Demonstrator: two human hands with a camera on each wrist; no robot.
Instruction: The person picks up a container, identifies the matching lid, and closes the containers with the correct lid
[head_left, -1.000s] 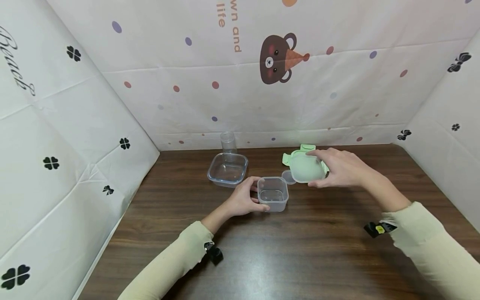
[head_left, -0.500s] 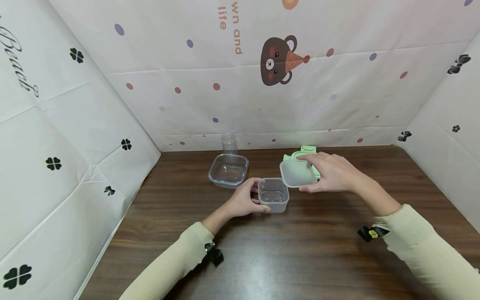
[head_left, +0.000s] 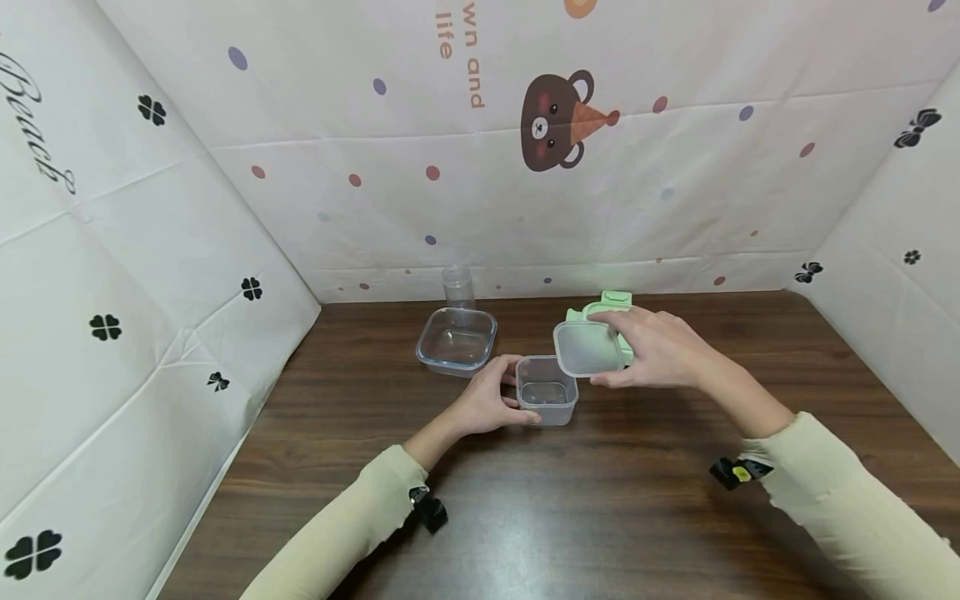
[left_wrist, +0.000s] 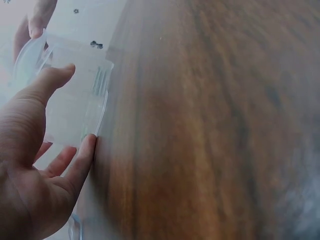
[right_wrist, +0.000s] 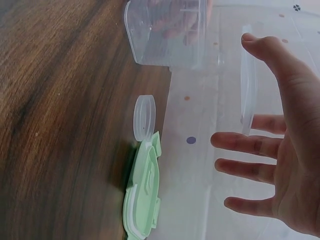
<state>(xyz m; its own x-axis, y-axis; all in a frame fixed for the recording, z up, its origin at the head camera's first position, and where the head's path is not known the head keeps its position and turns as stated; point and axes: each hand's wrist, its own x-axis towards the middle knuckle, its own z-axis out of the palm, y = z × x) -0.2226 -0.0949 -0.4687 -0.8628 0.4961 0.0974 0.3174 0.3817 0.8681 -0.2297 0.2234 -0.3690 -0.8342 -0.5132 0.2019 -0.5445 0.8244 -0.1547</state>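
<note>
My left hand (head_left: pixel 487 400) grips the left side of a square clear plastic food container (head_left: pixel 551 412), open at the top and standing on the table. Its thumb lies along the near wall, and the fingers reach round behind. Over the container's right rear corner, my right hand (head_left: pixel 658 346) holds a translucent square lid (head_left: pixel 588 348) by its edge, between thumb and fingers. In the right wrist view the lid is seen edge-on, apart from the container. Beneath the right hand lies a green clip-on lid (right_wrist: pixel 142 200), with a small round clear lid (right_wrist: pixel 144 117) against it.
A square glass dish (head_left: pixel 455 367) stands to the left behind my left hand. Behind it, near the back wall, is a clear cylindrical jar (head_left: pixel 457 287). Printed white sheets enclose the wooden table (head_left: pixel 600 500) at the back and both sides.
My right hand has carried the translucent lid leftward and slightly nearer, from over the green lid to the container's right rear corner. The left hand keeps its grip on the container.
</note>
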